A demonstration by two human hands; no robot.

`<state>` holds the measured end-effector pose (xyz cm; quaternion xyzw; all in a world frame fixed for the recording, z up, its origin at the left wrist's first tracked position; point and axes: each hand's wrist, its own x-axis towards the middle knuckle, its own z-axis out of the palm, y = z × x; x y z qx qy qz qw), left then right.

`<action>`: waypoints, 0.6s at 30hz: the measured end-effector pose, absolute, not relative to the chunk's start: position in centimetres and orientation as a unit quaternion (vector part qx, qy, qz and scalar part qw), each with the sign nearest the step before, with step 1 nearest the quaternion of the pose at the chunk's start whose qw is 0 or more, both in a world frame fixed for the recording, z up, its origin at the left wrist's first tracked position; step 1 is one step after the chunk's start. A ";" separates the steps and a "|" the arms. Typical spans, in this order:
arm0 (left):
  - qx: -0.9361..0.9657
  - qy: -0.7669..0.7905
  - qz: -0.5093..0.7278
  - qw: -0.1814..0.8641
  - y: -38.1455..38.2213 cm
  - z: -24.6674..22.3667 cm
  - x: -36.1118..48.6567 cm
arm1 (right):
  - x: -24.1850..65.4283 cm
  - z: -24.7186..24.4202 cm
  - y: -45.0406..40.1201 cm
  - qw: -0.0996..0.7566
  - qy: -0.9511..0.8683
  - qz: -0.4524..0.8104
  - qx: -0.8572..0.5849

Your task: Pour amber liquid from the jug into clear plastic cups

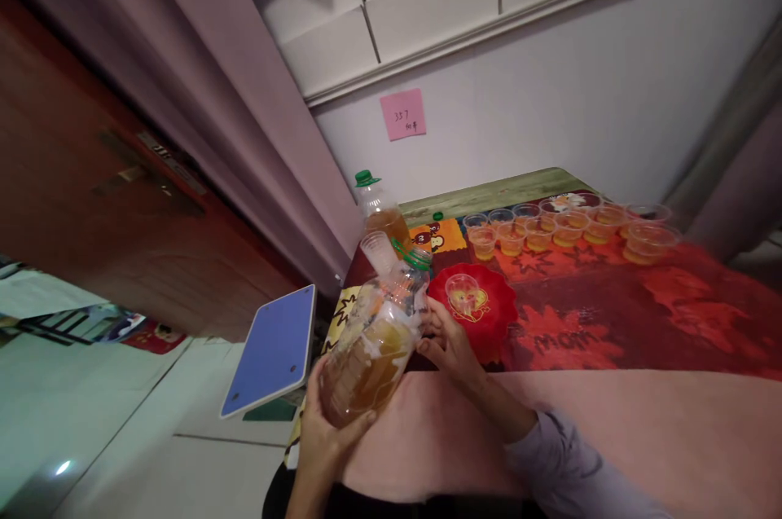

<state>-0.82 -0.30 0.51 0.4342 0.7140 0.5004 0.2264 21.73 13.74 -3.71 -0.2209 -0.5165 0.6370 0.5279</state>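
Observation:
A large clear bottle (372, 348) of amber liquid, with a green ring at its neck, tilts to the right between my hands. Around its lower end wraps my left hand (330, 429), closed on it. Near the bottle's neck my right hand (445, 340) grips the side with bent fingers. The bottle's mouth points toward a red scalloped plate (504, 323), on which stands one clear plastic cup (463, 291). Behind the bottle leans a stack of clear cups (377, 252), its lower part hidden.
A second bottle (388, 213) with a green cap stands at the back left. Several cups (571, 227) with yellow liquid line the patterned table's far right. A small green cap (437, 216) lies near the wall. A blue-topped stool (272, 348) is beside the table.

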 end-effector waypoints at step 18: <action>0.516 0.757 0.382 0.121 -1.3 6.8 -0.7 | 21.9 -2.3 12.2 0.476 -0.403 0.742 -0.246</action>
